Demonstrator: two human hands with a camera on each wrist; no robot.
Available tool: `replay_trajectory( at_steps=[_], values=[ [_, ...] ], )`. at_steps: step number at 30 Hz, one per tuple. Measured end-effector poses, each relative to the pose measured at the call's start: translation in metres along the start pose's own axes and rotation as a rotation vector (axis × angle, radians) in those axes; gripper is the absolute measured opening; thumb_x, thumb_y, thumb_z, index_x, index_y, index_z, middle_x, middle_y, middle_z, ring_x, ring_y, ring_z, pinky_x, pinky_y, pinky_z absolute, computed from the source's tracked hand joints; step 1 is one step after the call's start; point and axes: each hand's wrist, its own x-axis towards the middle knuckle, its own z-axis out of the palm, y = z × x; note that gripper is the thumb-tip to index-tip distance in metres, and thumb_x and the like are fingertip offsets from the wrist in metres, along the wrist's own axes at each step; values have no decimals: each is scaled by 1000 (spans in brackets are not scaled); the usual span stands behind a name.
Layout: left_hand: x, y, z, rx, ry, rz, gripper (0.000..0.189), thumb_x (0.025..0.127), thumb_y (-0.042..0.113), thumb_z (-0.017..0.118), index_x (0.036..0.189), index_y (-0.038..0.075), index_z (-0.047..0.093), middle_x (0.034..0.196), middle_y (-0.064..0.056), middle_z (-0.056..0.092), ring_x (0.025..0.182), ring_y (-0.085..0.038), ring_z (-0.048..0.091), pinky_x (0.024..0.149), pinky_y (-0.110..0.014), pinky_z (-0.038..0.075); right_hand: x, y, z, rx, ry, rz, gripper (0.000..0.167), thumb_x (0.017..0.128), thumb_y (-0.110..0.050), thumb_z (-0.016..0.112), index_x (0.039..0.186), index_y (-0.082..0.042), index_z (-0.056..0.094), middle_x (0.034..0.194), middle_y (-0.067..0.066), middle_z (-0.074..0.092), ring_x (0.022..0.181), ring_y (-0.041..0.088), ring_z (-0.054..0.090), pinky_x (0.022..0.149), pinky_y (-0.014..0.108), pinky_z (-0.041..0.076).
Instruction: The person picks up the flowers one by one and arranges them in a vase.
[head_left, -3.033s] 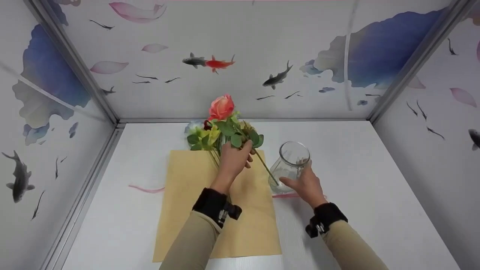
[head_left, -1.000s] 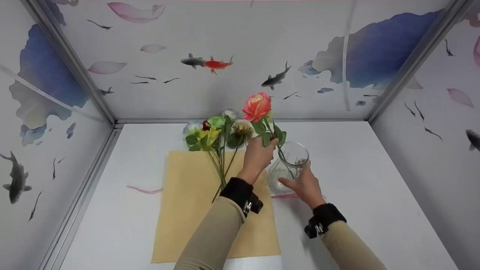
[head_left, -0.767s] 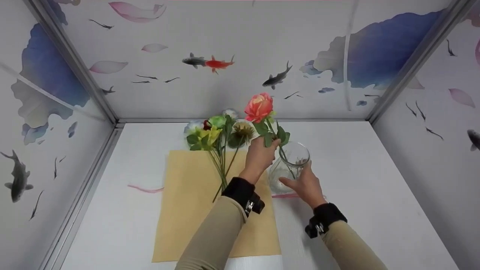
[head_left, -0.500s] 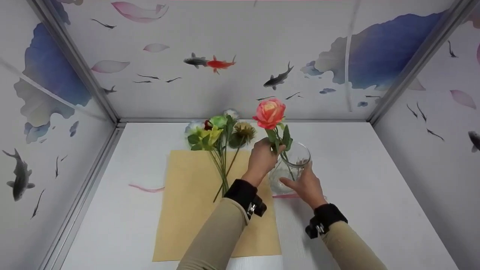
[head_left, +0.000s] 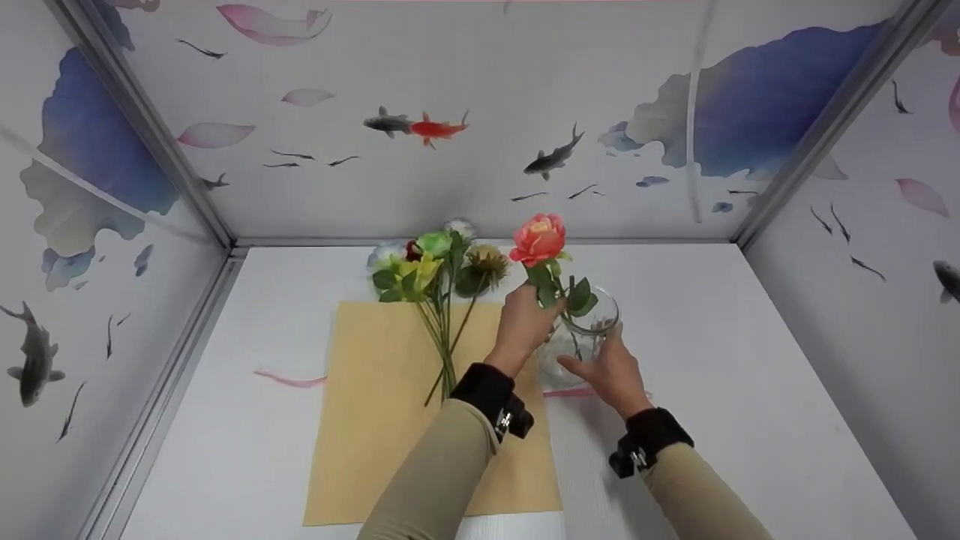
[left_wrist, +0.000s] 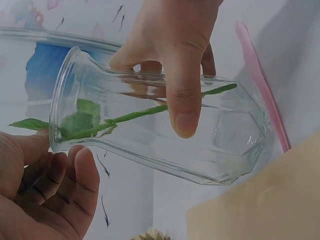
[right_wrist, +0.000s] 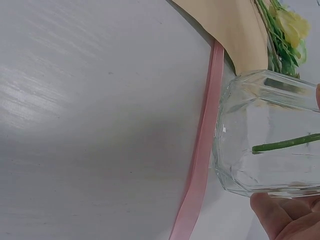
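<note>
At the mouth of a clear glass vase (head_left: 553, 351), my left hand (head_left: 527, 322) pinches the stem of a coral-pink rose (head_left: 538, 240). The rose's green stem (left_wrist: 140, 114) slants down inside the glass, and some leaves lie within the neck. Its cut end (right_wrist: 275, 146) hangs above the vase's base in the right wrist view. My right hand (head_left: 611, 371) grips the side of the vase, thumb across the near face. The vase stands upright beside the brown paper. Part of the left fingers is hidden behind leaves in the head view.
Left of the vase lies a sheet of brown paper (head_left: 390, 450). Several artificial flowers (head_left: 424, 270) rest with stems over it. A pink ribbon (right_wrist: 205, 145) runs under or close by the vase base; another pink ribbon end (head_left: 292, 380) shows left of the paper. Printed panels wall the table.
My left hand carried the rose rightward from the other flowers to the vase, then lowered it, so the stem went inside and the bloom dropped. The right hand stayed on the vase.
</note>
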Motion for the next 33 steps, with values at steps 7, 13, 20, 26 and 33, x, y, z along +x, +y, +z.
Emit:
replay_trajectory(
  at_steps=[7, 13, 20, 26, 33],
  values=[
    [-1, -11, -11, -252, -121, -79, 36, 98, 19, 68, 132, 7, 61, 98, -12, 68, 60, -16, 66, 56, -29, 58, 1, -3, 0, 22, -6, 11, 119, 80, -47, 86, 158, -3, 9, 155, 31, 40, 139, 48, 44, 111, 60, 39],
    [0, -25, -21, -245, -69, -65, 36, 97, 13, 57, 132, 8, 63, 102, -7, 64, 63, -23, 66, 52, -28, 55, 1, -3, 0, 27, 13, 0, 112, 80, -43, 86, 156, -5, 13, 154, 31, 42, 138, 49, 45, 111, 61, 39],
    [1, -44, -33, -70, 56, -112, 27, 99, 14, 52, 120, 7, 68, 91, -6, 65, 60, -17, 60, 51, -27, 51, 0, -1, 1, 27, 25, -2, 110, 80, -44, 86, 154, -4, 16, 152, 30, 44, 137, 48, 46, 111, 59, 39],
    [2, -62, -41, 190, 86, -111, 28, 101, 15, 52, 123, 7, 69, 102, -8, 69, 77, -20, 63, 72, -37, 53, 1, 0, 0, 30, 7, 22, 114, 79, -48, 86, 156, -4, 13, 154, 30, 42, 139, 48, 44, 113, 59, 37],
    [1, -80, -46, 392, 85, -115, 30, 104, 18, 56, 128, 6, 68, 119, -14, 65, 92, -28, 67, 78, -44, 55, 0, 0, 1, 38, 17, -10, 110, 80, -45, 87, 154, -6, 16, 153, 30, 43, 138, 48, 46, 112, 59, 38]
  ],
)
